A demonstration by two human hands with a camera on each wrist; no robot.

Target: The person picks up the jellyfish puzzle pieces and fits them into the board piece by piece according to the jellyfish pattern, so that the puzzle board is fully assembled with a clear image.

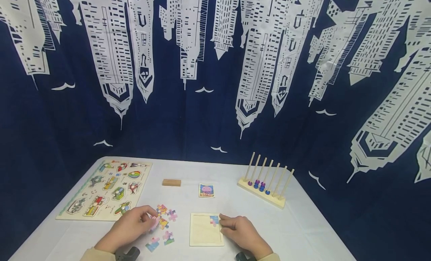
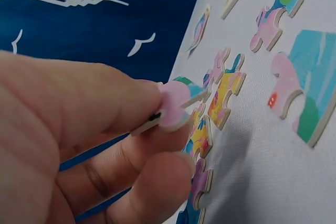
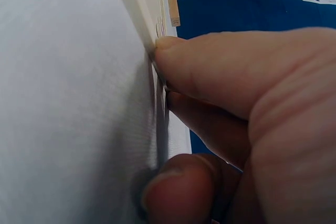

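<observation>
My left hand (image 1: 136,221) pinches a pink jigsaw piece (image 2: 174,103) between thumb and fingers, above several loose jigsaw pieces (image 1: 163,223) on the table. Two more loose pieces, a pink-and-green one (image 1: 168,238) and a blue-and-pink one (image 1: 153,244), lie closer to me. Right of these is a square wooden puzzle tray (image 1: 203,233), with one blue-and-pink piece (image 1: 214,220) in its upper right corner. Fingertips of my right hand (image 1: 240,231) touch the tray's right edge; the right wrist view shows the thumb against the rim (image 3: 137,9).
A wooden board of vehicle pictures (image 1: 107,186) lies at the left. Farther back are a wooden block (image 1: 171,183) and a small picture card (image 1: 206,190). A bead rack with upright pegs (image 1: 262,193) stands at the back right. Behind the table hangs a dark blue curtain (image 1: 182,122).
</observation>
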